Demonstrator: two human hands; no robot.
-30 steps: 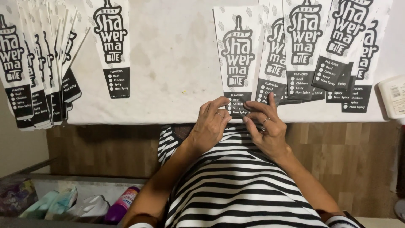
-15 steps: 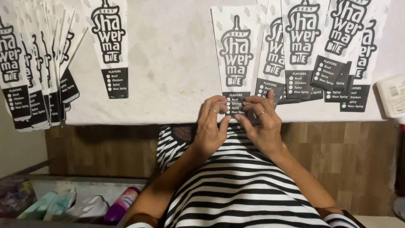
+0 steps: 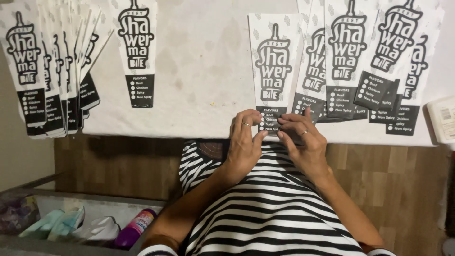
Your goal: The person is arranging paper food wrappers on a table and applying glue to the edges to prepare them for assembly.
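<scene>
A tapered white paper sleeve with black print (image 3: pixel 274 61) lies flat on the white tabletop (image 3: pixel 199 61), its narrow dark end at the table's near edge. My left hand (image 3: pixel 245 142) and my right hand (image 3: pixel 303 142) meet at that narrow end, fingertips pinching it from both sides. Each hand wears a ring. Just right of this sleeve, several more printed sleeves (image 3: pixel 365 61) lie fanned and overlapping.
One single sleeve (image 3: pixel 137 52) lies apart at centre left. A stack of several sleeves (image 3: pixel 47 71) is at the far left. A white box (image 3: pixel 443 118) sits at the right edge. Below the table, a tray holds a purple bottle (image 3: pixel 135 227) and cloths.
Both hands have drawn closer together on the sleeve's narrow end, with the fingers curling in to pinch it. The view has shifted slightly.
</scene>
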